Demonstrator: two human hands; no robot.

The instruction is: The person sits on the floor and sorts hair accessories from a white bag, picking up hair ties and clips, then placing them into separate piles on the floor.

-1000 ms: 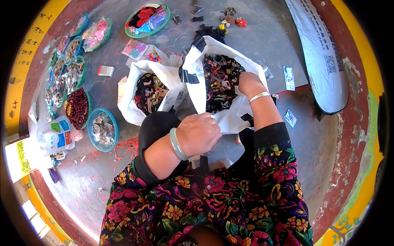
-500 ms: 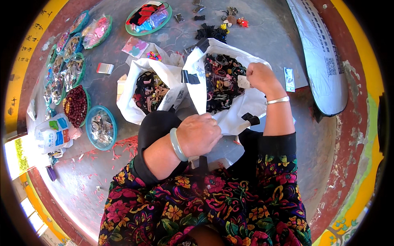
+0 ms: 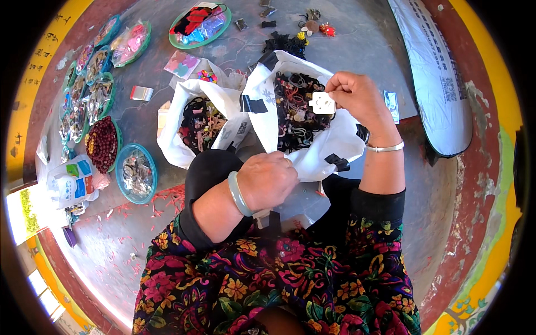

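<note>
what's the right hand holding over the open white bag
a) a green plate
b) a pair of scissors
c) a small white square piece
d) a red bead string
c: the right hand pinches a small white square piece between its fingertips, above the open white bag full of dark hair ties.

Your left hand (image 3: 268, 180) sits near, curled into a loose fist, knuckles up, forearm angling in from the lower left. Your right hand (image 3: 357, 97) is raised farther off, fingertips pinched, wrist bent.
</note>
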